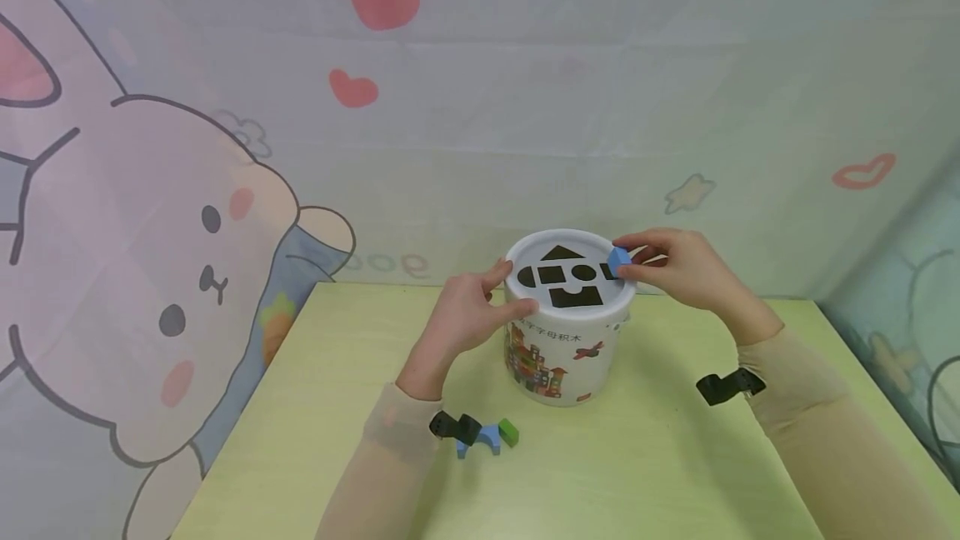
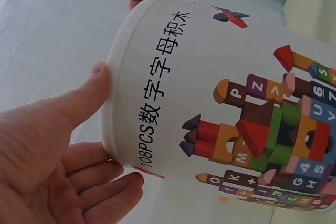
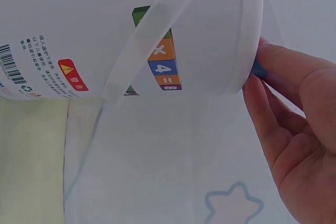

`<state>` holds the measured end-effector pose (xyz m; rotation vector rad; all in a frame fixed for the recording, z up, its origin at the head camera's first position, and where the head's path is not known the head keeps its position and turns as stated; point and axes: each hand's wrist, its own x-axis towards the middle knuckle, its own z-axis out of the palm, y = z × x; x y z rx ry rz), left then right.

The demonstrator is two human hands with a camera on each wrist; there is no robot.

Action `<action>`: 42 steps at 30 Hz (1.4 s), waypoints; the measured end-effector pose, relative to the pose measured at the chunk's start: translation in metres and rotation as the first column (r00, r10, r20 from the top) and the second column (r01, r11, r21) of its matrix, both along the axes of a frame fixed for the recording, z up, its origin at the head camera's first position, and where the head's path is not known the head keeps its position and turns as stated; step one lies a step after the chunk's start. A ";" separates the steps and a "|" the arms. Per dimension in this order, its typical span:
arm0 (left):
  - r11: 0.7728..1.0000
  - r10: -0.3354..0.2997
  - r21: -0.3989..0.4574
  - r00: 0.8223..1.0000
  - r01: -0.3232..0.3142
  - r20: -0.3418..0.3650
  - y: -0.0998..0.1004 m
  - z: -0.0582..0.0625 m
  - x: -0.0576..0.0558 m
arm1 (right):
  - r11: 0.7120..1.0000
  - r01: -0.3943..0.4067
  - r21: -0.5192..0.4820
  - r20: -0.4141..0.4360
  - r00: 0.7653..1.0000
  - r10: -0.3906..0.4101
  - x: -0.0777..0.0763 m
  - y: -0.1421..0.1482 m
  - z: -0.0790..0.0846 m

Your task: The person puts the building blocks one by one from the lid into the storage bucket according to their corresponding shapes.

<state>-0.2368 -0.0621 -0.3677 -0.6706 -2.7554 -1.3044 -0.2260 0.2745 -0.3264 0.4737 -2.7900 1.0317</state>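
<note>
A white bucket point(image 1: 558, 373) with printed toy blocks on its side stands upright on the table. Its lid point(image 1: 536, 260) has several dark shaped holes: a triangle, a square, a circle and others. My left hand point(image 1: 463, 315) grips the bucket's left rim, thumb on the lid edge; in the left wrist view the fingers point(image 2: 105, 174) lie along the far side. Between thumb and fingers, my right hand point(image 1: 686, 269) pinches a small blue block point(image 1: 618, 261) over the hole at the lid's right edge. In the right wrist view, fingers mostly hide the blue block point(image 3: 258, 70).
On the table point(image 1: 637, 473), in front of the bucket, lie a blue arch-shaped block point(image 1: 491, 437) and a green block point(image 1: 508, 432), close to my left forearm. A printed cloth point(image 1: 525, 148) hangs right behind the table. The bucket's pale handle point(image 3: 142, 40) hangs down its side.
</note>
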 end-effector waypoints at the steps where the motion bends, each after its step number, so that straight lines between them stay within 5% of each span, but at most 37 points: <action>1: 1.000 0.001 0.002 1.000 -0.001 -0.001 0.000 0.000 0.000 | 1.000 -0.001 0.003 0.005 1.000 0.001 -0.001 -0.001 0.001; 20: 1.000 0.004 0.009 1.000 -0.004 -0.006 0.000 -0.001 -0.002 | 0.994 -0.045 0.097 -0.001 0.999 0.046 -0.013 -0.012 0.011; 42: 1.000 -0.003 0.025 1.000 0.003 -0.008 0.002 -0.001 -0.002 | 0.997 -0.017 0.072 0.044 0.999 0.014 -0.017 -0.007 0.006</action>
